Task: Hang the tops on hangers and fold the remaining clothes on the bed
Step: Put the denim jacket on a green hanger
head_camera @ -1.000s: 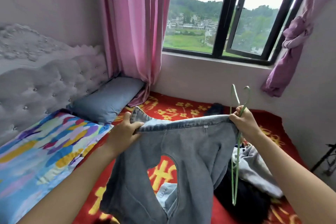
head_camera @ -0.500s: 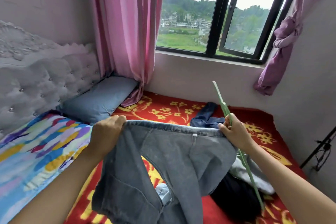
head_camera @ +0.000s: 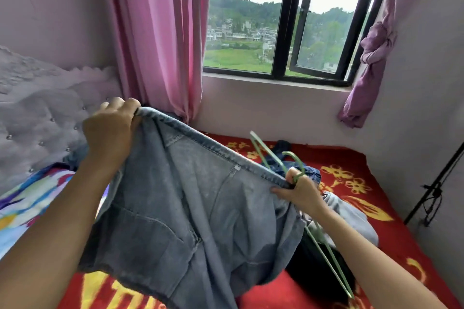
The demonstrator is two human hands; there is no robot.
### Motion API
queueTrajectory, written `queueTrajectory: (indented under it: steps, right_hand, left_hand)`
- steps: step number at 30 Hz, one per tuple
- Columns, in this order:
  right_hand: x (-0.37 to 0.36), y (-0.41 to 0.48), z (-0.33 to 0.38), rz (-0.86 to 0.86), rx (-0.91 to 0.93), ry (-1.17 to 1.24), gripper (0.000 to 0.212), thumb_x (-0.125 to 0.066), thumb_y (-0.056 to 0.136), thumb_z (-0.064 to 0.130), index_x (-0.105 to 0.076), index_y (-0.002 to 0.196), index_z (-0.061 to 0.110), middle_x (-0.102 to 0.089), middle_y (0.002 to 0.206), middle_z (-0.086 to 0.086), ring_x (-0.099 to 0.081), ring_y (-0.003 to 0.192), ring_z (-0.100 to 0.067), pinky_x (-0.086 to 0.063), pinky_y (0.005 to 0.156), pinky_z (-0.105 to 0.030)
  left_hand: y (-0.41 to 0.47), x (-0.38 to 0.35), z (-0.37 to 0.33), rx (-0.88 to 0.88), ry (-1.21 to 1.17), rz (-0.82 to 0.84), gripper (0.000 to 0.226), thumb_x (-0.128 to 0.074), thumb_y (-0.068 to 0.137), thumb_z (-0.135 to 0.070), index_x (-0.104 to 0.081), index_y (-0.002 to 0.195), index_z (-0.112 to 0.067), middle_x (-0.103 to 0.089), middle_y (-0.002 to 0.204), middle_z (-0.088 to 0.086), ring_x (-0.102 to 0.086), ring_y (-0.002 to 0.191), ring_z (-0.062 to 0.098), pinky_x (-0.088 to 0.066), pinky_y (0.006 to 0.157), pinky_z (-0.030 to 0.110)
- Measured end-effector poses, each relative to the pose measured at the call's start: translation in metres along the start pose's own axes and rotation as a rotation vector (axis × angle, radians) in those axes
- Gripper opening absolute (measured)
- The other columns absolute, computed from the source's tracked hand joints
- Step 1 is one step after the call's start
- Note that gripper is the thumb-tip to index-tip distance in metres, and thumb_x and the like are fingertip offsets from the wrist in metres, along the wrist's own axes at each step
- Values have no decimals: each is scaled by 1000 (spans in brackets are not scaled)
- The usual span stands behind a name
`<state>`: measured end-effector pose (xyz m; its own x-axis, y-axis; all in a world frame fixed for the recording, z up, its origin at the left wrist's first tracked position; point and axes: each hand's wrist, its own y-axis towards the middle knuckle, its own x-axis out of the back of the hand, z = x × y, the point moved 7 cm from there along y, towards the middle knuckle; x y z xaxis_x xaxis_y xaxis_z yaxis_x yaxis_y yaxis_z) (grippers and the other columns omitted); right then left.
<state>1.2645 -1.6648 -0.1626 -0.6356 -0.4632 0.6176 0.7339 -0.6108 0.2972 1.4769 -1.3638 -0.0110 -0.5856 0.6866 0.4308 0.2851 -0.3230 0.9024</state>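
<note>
Faded grey-blue jeans (head_camera: 190,211), back pocket showing, hang over the red bed (head_camera: 351,180), waistband stretched slanting from high left to lower right; the left hand (head_camera: 110,130) grips one end, the right hand (head_camera: 301,192) pinches the other together with a green hanger (head_camera: 288,165)
</note>
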Motion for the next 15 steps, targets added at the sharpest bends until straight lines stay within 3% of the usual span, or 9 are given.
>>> queueTrajectory:
  steps: [2, 4, 7, 10, 12, 15]
  right_hand:
    - [39, 6, 12, -315, -6, 112, 54, -83, 62, 18, -30, 59, 22, -33, 54, 7, -32, 55, -17, -28, 57, -32]
    - [76, 14, 30, -503, -8, 177, 41, -73, 57, 27, -33, 61, 21, -37, 55, 5, -37, 59, -20, -31, 60, -35]
    - [101, 26, 59, -563, 5, -155, 43, -79, 65, 33, -47, 80, 10, -57, 68, -10, -53, 71, -34, -37, 65, -39]
    - [94, 22, 67, -619, 253, -478, 30, -70, 71, 25, -54, 75, 0, -59, 59, -20, -58, 53, -38, -36, 48, -35]
    - [74, 26, 40, -403, 194, -575, 17, -64, 74, 15, -51, 66, 8, -61, 62, -21, -60, 58, -39, -35, 51, -34]
    - [35, 26, -30, 59, -123, -485, 45, -74, 77, 22, -34, 54, 19, -50, 55, -4, -49, 62, -23, -25, 57, -30]
  left_hand:
    - [2, 4, 2, 60, -2, -4, 38, -43, 88, -32, -60, 83, 1, -54, 71, 27, -55, 59, 43, -19, 48, 23]
    - [3, 5, 7, 178, -38, 28, 32, -49, 86, -28, -62, 88, 1, -57, 79, 28, -56, 66, 46, -24, 50, 31]
    - [-1, -8, 26, 373, -135, 134, 24, -58, 85, -22, -64, 94, 0, -59, 85, 33, -56, 79, 50, -35, 61, 43]
    - [-10, -14, 25, 366, -233, 165, 23, -66, 81, -19, -66, 89, 2, -61, 79, 33, -58, 76, 47, -40, 64, 45]
    - [-21, -18, 9, 214, -239, 203, 19, -73, 76, -12, -64, 79, 4, -60, 72, 29, -59, 69, 45, -42, 58, 45]
    - [-52, -45, -8, 27, -262, 440, 38, -69, 67, -36, -54, 59, -3, -53, 54, 19, -57, 52, 37, -38, 48, 37]
